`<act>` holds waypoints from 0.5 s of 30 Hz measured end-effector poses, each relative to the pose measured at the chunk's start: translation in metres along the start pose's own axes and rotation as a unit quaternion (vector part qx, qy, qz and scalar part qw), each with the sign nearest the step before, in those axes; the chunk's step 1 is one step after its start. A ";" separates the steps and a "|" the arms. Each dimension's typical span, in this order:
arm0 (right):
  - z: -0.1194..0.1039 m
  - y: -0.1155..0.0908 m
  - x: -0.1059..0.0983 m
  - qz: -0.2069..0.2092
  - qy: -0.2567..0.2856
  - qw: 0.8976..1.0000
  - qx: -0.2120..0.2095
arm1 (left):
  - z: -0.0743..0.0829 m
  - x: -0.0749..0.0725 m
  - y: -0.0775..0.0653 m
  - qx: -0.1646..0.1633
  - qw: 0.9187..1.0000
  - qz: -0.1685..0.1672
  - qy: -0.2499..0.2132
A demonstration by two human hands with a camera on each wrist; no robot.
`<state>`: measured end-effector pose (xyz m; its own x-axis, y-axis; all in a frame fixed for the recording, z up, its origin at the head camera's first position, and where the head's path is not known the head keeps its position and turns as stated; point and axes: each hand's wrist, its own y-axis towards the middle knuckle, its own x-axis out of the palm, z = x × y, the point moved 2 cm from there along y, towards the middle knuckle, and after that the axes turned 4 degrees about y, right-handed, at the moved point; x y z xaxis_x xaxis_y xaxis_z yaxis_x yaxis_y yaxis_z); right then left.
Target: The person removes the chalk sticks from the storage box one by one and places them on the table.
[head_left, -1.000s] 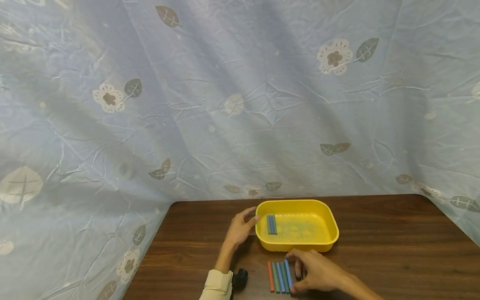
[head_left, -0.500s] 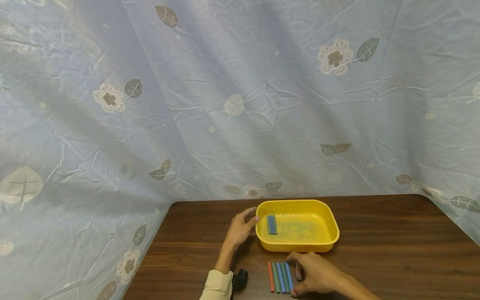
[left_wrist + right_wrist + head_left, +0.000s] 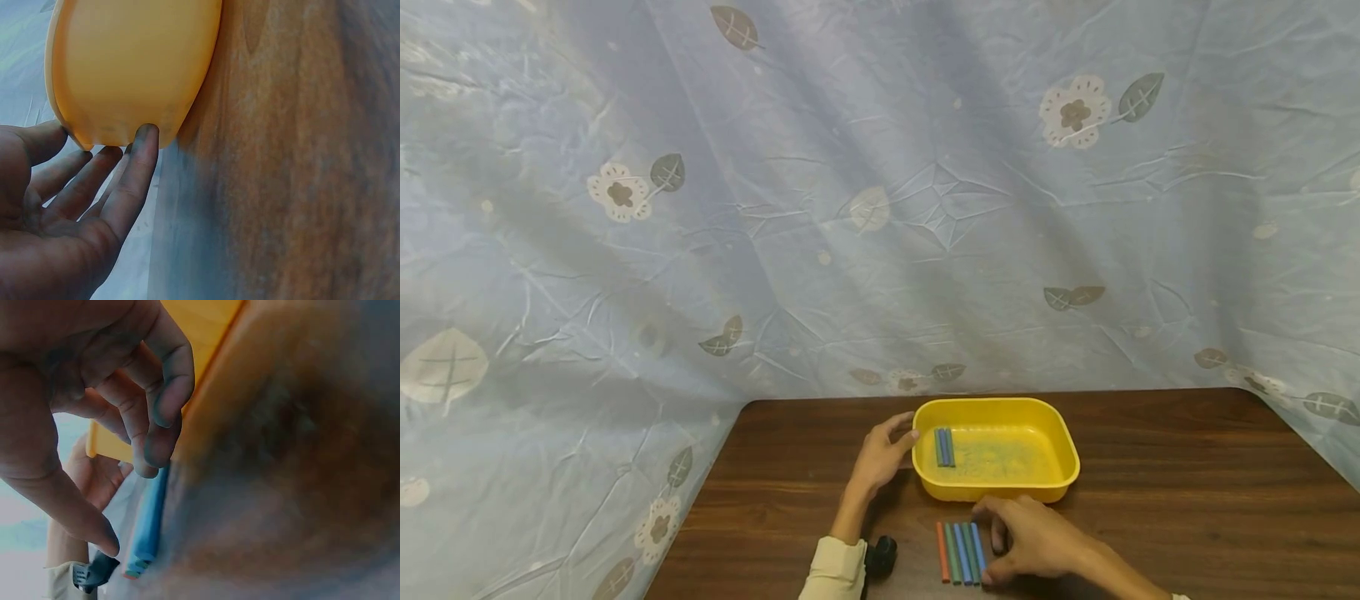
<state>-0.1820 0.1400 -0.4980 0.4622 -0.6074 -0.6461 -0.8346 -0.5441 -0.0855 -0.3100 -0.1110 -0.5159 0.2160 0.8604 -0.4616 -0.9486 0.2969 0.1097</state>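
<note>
A yellow plastic tray stands on the table, with three green and blue chalk sticks at its left end. My left hand holds that end, thumb at the rim and fingertips against the outer wall. In front of the tray lies a row of red, green and blue chalk sticks, side by side. My right hand is at the row's right end, thumb and fingers bent and apart. The outermost blue chalk stick lies below them on the table; whether a fingertip touches it is unclear.
The brown wooden table stretches to both sides of the tray. A patterned cloth hangs behind it and along the left. A black wrist strap shows at my left sleeve.
The rightmost blue chalk stick has gone from slightly askew at my right fingers to lying in line with the row. Those fingers have eased off it. My left hand stays at the tray.
</note>
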 end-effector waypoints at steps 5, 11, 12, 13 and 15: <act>-0.009 0.002 -0.009 0.006 0.005 1.000 -0.025 | 0.000 -0.001 0.001 0.002 1.000 0.000 0.004; -0.019 0.006 -0.017 0.004 -0.005 0.999 -0.053 | -0.001 0.000 0.000 0.001 1.000 -0.001 -0.001; -0.021 0.007 -0.019 0.005 -0.007 0.999 -0.054 | -0.001 0.000 0.000 0.001 1.000 -0.002 -0.005; -0.023 0.008 -0.021 0.006 -0.009 0.998 -0.056 | -0.001 0.000 0.000 0.001 1.000 -0.003 -0.007; -0.027 0.011 -0.025 0.011 -0.013 0.998 -0.060 | -0.001 0.000 0.000 -0.003 1.000 -0.007 -0.017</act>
<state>-0.1946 0.1338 -0.4626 0.4357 -0.6057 -0.6658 -0.8016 -0.5976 0.0191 -0.3100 -0.1110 -0.5168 0.2368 0.8703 -0.4319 -0.9469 0.3062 0.0978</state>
